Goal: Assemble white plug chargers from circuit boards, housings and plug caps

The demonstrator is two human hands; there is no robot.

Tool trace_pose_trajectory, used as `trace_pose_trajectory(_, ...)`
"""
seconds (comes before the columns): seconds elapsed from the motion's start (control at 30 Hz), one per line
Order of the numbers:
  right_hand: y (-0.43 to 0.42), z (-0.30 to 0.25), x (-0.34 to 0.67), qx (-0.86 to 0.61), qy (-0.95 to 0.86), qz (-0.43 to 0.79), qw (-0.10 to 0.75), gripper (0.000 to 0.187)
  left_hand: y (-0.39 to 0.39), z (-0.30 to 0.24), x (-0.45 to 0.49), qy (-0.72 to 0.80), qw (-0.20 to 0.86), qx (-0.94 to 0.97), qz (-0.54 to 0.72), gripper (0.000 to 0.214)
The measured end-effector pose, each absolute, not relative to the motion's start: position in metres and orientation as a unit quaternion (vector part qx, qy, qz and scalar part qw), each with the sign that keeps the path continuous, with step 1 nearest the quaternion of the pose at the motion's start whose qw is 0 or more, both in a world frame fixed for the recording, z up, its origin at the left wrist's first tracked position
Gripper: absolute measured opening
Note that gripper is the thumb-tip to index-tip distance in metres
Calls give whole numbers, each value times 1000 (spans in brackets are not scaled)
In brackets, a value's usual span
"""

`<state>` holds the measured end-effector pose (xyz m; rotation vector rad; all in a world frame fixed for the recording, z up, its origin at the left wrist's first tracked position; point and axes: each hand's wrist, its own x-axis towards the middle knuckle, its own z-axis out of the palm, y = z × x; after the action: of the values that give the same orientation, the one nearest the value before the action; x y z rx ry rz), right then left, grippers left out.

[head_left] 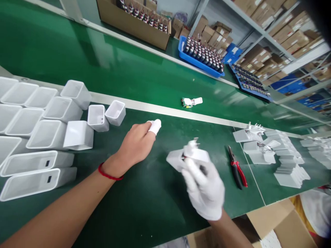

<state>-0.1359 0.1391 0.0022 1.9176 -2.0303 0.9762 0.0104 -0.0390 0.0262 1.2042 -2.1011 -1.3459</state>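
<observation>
Gloved right hand clamped on white charger part w/ prongs up, above green mat. Bare left hand, fingers loosely curled, holding nothing, stretched toward 2 white shells. Best approach, prob.: take nearest shell by rim, open end kept toward part.

The surface is deep green, crossed by a pale stripe. The open shells at the left are plain white. The right hand wears a white glove and holds a white part. The left hand is bare, with a white cot on one fingertip and a red band at the wrist. The pliers have red and black handles. The trays are blue, the cartons brown.
</observation>
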Motion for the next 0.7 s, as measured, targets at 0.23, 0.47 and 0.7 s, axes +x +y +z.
trace_pose_trajectory(0.23, 134, -4, -139, 670, -686, 283, 24, 40, -39, 19, 6, -729, 198, 440, -486, 45)
trace_pose_trajectory(0.47, 132, -15, -142, 604, -711, 359, 14, 27, -40, 16, 4, -737, 182, 452, -467, 44)
trace_pose_trajectory(0.7, 121, 15, -159, 191, -608, 701, -319, 29, -43, 10, 4, -743, 160, 452, -468, 38)
